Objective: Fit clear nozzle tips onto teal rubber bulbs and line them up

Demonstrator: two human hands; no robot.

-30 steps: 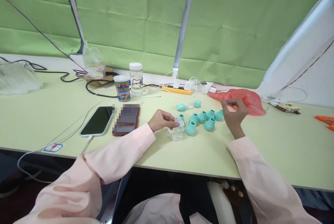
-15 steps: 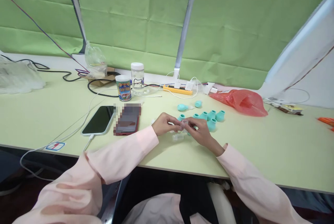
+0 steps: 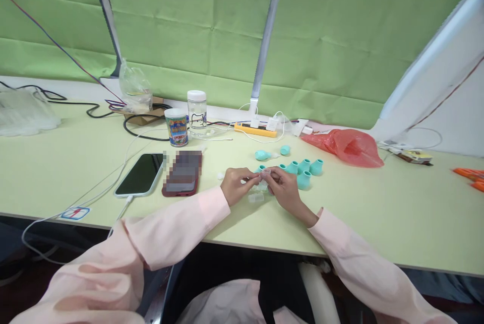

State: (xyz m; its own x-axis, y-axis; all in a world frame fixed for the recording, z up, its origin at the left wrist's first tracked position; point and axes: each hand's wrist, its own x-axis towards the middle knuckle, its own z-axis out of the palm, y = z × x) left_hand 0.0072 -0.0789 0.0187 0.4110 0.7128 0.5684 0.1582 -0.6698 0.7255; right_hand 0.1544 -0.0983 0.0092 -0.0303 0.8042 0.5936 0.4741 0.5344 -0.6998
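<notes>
My left hand (image 3: 237, 185) and my right hand (image 3: 283, 189) meet over the table, fingertips pinched together. Between them is a small clear plastic piece (image 3: 265, 172), mostly covered by the fingers. Just below the hands lie more clear plastic pieces (image 3: 256, 197). Several teal rubber bulbs (image 3: 304, 180) with open necks stand behind and to the right of my right hand. Farther back, a teal bulb with a clear tip (image 3: 262, 155) lies on its side beside another teal bulb (image 3: 285, 150). A small white piece (image 3: 221, 176) rests left of my left hand.
Two phones, one black-screened (image 3: 139, 175) and one in a red case (image 3: 183, 175), lie to the left. Behind them stand a printed paper cup (image 3: 177, 128) and a clear jar (image 3: 197, 112). A yellow power strip (image 3: 255, 130) and a red plastic bag (image 3: 346, 146) sit along the back.
Both hands stay together on the clear piece. My right fingers have closed further over it, and the hands have tilted slightly. The whole view has shifted a little.
</notes>
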